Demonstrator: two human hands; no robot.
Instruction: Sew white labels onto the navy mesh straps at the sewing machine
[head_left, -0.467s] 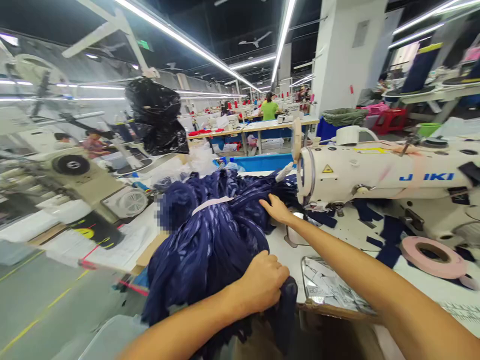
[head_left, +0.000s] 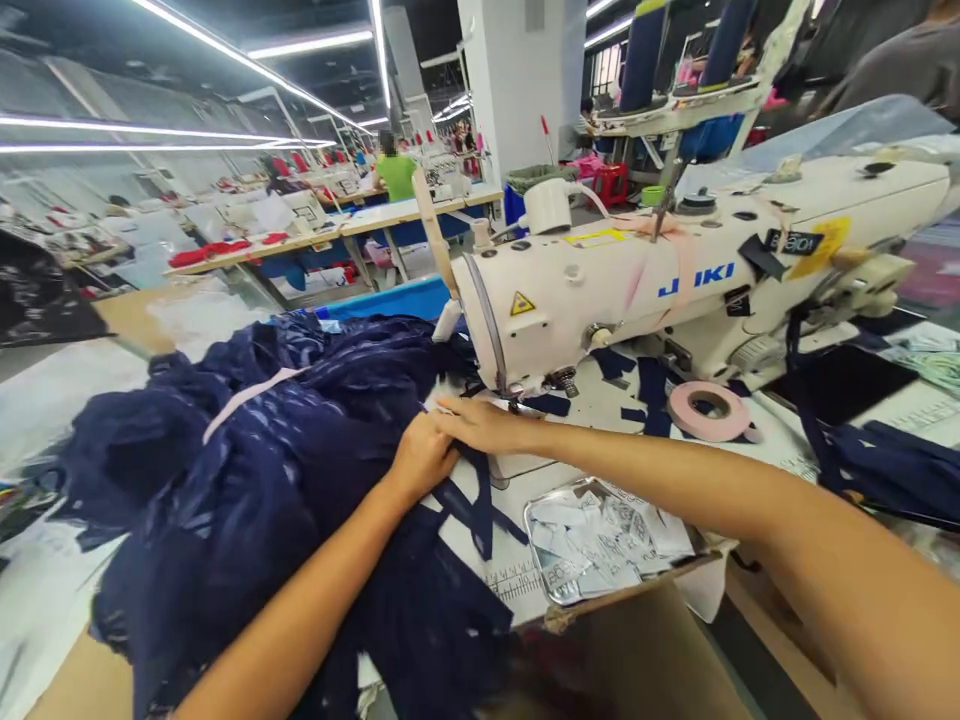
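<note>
A large heap of navy fabric pieces (head_left: 300,500), gathered by a pale pink band (head_left: 247,400), lies left of the white sewing machine (head_left: 600,290). My left hand (head_left: 422,458) is closed on the right side of this heap, the cloth in its fingers mostly hidden. My right hand (head_left: 480,425) meets it just in front of the machine head, fingers pressed together. A small whitish blurred patch shows at the fingertips; what the right fingers pinch is unclear. Navy strips (head_left: 480,510) hang down below both hands.
A metal tray (head_left: 536,550) of white printed labels sits at the table's front edge. Right of it are a pink tape roll (head_left: 709,411), navy scraps (head_left: 651,385) and a dark flat panel (head_left: 844,385). Behind, a person in green (head_left: 395,178) sits among worktables.
The view has swung right. My left hand has moved up from the front of the heap to my right hand, and both now meet near the machine head.
</note>
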